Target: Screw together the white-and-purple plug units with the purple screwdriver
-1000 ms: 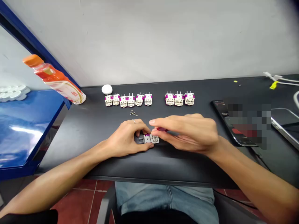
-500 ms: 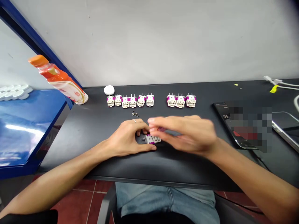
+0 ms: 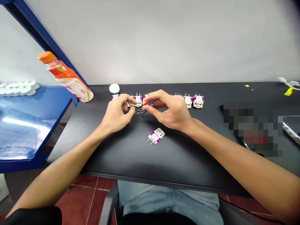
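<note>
My right hand (image 3: 172, 110) pinches a small screwdriver (image 3: 152, 102) by its clear purple handle. Its thin dark shaft slants down to a little pile of screws (image 3: 139, 113) on the table. On the other side of the pile is my left hand (image 3: 117, 113), thumb and fingers curved but apart, with nothing between them. Nearer to me a white and purple plug piece (image 3: 156, 136) with two metal pins lies untouched. Behind my hands stands a row of similar plug pieces (image 3: 138, 100), partly hidden by my fingers.
More plug pieces (image 3: 198, 102) stand to the right, beside a white rounded-case row's far side. A white rounded object (image 3: 114, 88) and an orange-capped bottle (image 3: 67, 78) are at the back left. A partly blurred phone (image 3: 243, 145) and white cables (image 3: 289, 83) lie right.
Both hands have moved away from the plug piece toward the screws. My left hand has let go of the piece, which now lies turned on the table. The screwdriver has come along in my right hand.
</note>
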`<state>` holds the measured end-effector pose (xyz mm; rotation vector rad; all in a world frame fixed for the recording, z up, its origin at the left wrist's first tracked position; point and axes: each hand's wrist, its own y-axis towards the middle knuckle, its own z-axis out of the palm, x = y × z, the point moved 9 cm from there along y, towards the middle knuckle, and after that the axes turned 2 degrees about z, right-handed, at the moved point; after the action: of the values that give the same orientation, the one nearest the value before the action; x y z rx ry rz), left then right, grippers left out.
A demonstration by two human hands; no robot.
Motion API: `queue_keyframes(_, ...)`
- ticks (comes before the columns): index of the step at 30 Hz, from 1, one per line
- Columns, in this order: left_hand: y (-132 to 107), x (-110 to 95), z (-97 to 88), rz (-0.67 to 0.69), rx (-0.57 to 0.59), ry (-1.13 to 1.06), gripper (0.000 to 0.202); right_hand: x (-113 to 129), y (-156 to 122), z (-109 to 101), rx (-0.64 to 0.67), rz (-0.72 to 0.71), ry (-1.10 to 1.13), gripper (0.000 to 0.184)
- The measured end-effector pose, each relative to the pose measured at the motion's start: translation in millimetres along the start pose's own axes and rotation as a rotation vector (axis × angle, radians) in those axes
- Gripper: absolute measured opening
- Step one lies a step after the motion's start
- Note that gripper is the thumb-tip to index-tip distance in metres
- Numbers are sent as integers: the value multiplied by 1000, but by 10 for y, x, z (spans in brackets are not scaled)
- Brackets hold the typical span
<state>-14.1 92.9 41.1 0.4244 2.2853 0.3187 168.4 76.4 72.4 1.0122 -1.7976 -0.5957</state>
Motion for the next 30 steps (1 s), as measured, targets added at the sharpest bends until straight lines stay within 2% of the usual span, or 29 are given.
queue_keyframes(3,-26,-68,47,58,50,47,23,3,-15,-39,-7,-1,-20,9)
queue_keyframes(6,-66,-123,140,105,131,41,27,35,-37,-165,-60,35,-26,13)
queue_keyframes(10,-125,-142,281,89,222,-39,28,153,-90,-347,-123,59,8,18)
queue_keyframes(14,-181,-238,370,98,243,-156,19,272,-163,-477,-164,49,17,25)
queue_keyframes(19,-247,-431,416,137,252,-180,12,362,-251,-563,-168,57,5,36)
queue_keyframes(22,-286,-538,434,168,262,-192,11,417,-270,-597,-104,74,25,47)
queue_keyframes(25,-332,-624,468,209,289,-219,10,513,-256,-597,46,67,58,56)
queue_keyframes(30,-406,-739,547,307,335,-150,13,704,-211,-563,298,-22,-99,65)
